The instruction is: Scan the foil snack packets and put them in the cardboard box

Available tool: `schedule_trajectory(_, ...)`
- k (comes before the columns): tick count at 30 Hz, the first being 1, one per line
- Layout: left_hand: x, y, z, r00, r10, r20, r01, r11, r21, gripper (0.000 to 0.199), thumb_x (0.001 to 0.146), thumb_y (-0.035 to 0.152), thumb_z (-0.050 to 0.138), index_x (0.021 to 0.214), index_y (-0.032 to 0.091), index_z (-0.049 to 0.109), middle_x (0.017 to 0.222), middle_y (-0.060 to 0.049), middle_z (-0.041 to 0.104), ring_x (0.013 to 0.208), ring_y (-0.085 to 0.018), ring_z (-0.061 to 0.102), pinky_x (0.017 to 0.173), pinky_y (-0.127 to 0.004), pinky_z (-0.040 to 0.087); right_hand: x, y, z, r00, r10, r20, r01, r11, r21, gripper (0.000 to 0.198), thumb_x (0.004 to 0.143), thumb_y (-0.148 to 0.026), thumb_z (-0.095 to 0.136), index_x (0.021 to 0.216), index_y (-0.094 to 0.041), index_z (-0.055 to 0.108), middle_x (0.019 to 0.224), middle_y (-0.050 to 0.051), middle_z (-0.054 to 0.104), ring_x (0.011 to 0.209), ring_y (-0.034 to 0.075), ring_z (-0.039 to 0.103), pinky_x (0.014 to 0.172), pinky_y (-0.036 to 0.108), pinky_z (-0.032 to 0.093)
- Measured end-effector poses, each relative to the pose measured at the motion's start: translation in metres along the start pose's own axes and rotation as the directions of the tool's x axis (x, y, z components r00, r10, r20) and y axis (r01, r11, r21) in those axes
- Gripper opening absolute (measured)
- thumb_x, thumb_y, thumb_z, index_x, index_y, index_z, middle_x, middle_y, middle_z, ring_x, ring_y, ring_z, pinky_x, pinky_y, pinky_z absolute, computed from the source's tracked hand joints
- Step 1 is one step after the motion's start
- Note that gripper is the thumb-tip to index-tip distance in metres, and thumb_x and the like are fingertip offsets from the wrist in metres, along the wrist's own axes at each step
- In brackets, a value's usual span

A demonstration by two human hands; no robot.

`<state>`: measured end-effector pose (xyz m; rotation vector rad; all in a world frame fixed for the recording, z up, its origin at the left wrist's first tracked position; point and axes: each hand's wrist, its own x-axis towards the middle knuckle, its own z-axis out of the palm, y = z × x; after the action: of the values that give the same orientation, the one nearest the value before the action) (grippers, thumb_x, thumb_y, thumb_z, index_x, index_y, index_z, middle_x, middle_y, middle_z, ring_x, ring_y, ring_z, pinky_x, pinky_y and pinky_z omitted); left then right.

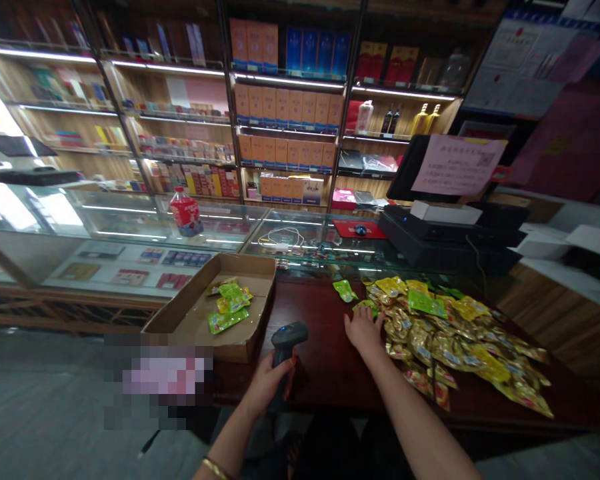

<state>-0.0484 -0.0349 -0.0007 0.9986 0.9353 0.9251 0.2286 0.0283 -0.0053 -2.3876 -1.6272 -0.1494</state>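
My left hand (pixel 270 382) is wrapped round the handle of a dark grey barcode scanner (pixel 289 333), held upright over the dark red tabletop (pixel 325 353). My right hand (pixel 364 331) reaches forward with its fingers spread, the fingertips on a green snack packet (pixel 366 307) at the left edge of a heap of gold and yellow snack packets (pixel 445 340). Another green packet (pixel 345 291) lies just beyond that hand. Left of the scanner stands a shallow cardboard box (pixel 260 287) with several green and yellow packets (pixel 230 308) inside.
Behind the table runs a glass display counter (pixel 220 227) bearing a red bottle (pixel 185 212), a white cable (pixel 281 239) and a mouse (pixel 361 230) on a red mat. A monitor (pixel 410 167) with a pink paper sheet stands at the right. Stocked shelves (pixel 287 80) line the wall.
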Motion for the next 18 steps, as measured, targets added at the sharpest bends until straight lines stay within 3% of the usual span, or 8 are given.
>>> schedule_trajectory(3, -0.001, 0.002, 0.001, 1.0, 0.017, 0.01, -0.017, 1.0, -0.008, 0.048, 0.073, 0.055, 0.079, 0.095, 0.017, 0.061, 0.057, 0.005, 0.058, 0.035, -0.009, 0.048, 0.033, -0.019, 0.034, -0.029, 0.004, 0.005, 0.99, -0.14, -0.014, 0.141, 0.989, 0.038, 0.047, 0.103, -0.034, 0.04, 0.138, -0.01, 0.062, 0.152, 0.022, 0.054, 0.145, 0.034, 0.044, 0.122, 0.064, 0.009)
schedule_trajectory(6, -0.002, 0.002, 0.002, 1.0, 0.023, 0.009, -0.023, 1.0, -0.002, 0.048, 0.074, 0.054, 0.078, 0.096, 0.016, 0.06, 0.056, 0.006, 0.057, 0.034, -0.008, 0.046, 0.033, -0.018, 0.034, -0.05, 0.009, 0.0, 0.968, -0.242, -0.062, 0.249, 0.952, 0.177, 0.038, 0.104, -0.028, 0.038, 0.123, -0.02, 0.07, 0.137, 0.012, 0.069, 0.131, 0.027, 0.058, 0.119, 0.051, 0.027)
schedule_trajectory(9, -0.003, 0.003, 0.003, 0.999, 0.032, 0.016, -0.032, 0.999, 0.011, 0.047, 0.075, 0.053, 0.078, 0.096, 0.016, 0.06, 0.056, 0.006, 0.057, 0.035, -0.008, 0.047, 0.034, -0.018, 0.034, -0.056, 0.014, -0.005, 0.975, -0.165, -0.15, 0.201, 0.941, 0.272, 0.035, 0.102, -0.025, 0.04, 0.12, -0.02, 0.069, 0.123, 0.012, 0.073, 0.117, 0.025, 0.064, 0.103, 0.037, 0.043)
schedule_trajectory(13, -0.003, 0.003, 0.003, 0.999, 0.034, 0.023, -0.034, 0.999, 0.034, 0.046, 0.074, 0.053, 0.078, 0.097, 0.016, 0.06, 0.056, 0.007, 0.057, 0.035, -0.009, 0.047, 0.034, -0.019, 0.036, -0.052, 0.01, -0.006, 0.985, 0.052, -0.167, -0.011, 0.972, 0.235, 0.042, 0.099, -0.038, 0.05, 0.131, -0.013, 0.062, 0.122, 0.018, 0.07, 0.113, 0.031, 0.064, 0.092, 0.038, 0.047)
schedule_trajectory(15, -0.003, 0.005, 0.004, 0.999, 0.032, 0.018, -0.032, 0.999, 0.037, 0.046, 0.074, 0.053, 0.078, 0.097, 0.017, 0.06, 0.057, 0.007, 0.057, 0.036, -0.009, 0.047, 0.034, -0.019, 0.036, -0.051, 0.006, -0.006, 0.99, 0.068, -0.125, -0.041, 0.978, 0.207, 0.051, 0.097, -0.042, 0.054, 0.139, -0.014, 0.056, 0.125, 0.019, 0.069, 0.114, 0.033, 0.064, 0.091, 0.04, 0.046)
schedule_trajectory(18, -0.006, 0.006, 0.006, 0.999, 0.032, 0.022, -0.033, 0.999, 0.025, 0.045, 0.075, 0.052, 0.077, 0.097, 0.017, 0.06, 0.056, 0.006, 0.057, 0.035, -0.009, 0.046, 0.033, -0.019, 0.034, -0.055, 0.004, -0.005, 0.994, 0.019, -0.106, 0.009, 0.965, 0.263, 0.063, 0.094, -0.042, 0.057, 0.15, -0.015, 0.044, 0.13, 0.019, 0.068, 0.115, 0.034, 0.064, 0.092, 0.041, 0.047)
